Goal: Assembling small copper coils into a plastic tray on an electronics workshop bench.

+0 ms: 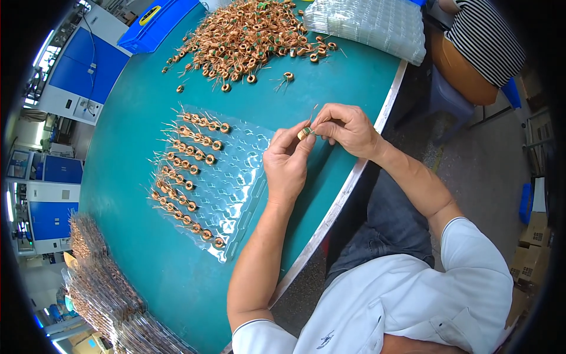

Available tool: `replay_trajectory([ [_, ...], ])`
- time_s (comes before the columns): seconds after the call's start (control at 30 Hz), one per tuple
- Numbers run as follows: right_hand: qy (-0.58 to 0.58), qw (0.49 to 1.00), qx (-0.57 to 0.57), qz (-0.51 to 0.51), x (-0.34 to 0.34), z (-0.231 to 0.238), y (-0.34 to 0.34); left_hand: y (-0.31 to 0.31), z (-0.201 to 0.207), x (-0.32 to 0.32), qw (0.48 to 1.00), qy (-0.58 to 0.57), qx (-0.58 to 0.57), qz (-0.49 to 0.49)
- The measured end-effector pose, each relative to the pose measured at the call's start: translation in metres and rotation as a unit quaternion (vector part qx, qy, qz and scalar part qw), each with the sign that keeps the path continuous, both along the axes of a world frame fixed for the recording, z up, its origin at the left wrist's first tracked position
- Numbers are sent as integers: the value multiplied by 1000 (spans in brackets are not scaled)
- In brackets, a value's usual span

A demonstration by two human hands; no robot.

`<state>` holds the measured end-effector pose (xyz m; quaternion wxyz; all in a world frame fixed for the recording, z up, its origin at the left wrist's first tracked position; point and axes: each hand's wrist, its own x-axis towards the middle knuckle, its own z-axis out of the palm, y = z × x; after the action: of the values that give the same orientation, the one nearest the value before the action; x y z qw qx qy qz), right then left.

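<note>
Near the table's right edge, my left hand (pixel 286 168) pinches a small ring-shaped copper coil (pixel 303 134) between thumb and fingertips. Close against it, my right hand (pixel 349 128) is closed at the coil's wire leads, with one thin copper end sticking up above the fingers. Its fingertips partly cover the leads. Left of my hands lies a clear plastic tray (pixel 239 171) with shallow pockets. Several rows of copper coils (pixel 187 150) fill its left part, their leads pointing left; the pockets nearer my left hand hold none.
A heap of loose coils (pixel 242 38) covers the far part of the green table (pixel 127 194). Stacked clear trays (pixel 365 26) stand far right, a blue bin (pixel 156 26) far left. Filled trays (pixel 112 295) are piled near left. Another person (pixel 480 50) sits beyond the right edge.
</note>
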<state>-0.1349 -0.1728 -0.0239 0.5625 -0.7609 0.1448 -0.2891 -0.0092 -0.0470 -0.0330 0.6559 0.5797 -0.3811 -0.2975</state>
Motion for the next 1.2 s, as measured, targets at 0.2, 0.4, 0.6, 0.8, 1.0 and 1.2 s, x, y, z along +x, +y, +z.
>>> replay_trajectory([
  [0.2,-45,999,-28,-1,4,1,4,-3,0,2,993,109,-36,-33],
  [0.4,-35,993,97,53,2,-2,-6,-6,-1,-9,996,-87,-26,13],
  [0.6,-4,993,111,35,-5,3,-5,-6,-2,-9,996,-65,-52,20],
  [0.8,7,998,-60,28,-3,2,-6,-5,-3,-3,996,64,-45,29],
  [1.0,39,999,-9,34,-3,3,-3,-3,0,1,991,121,-45,25],
  [1.2,30,996,-65,45,0,5,-3,-3,-3,3,976,201,-88,9],
])
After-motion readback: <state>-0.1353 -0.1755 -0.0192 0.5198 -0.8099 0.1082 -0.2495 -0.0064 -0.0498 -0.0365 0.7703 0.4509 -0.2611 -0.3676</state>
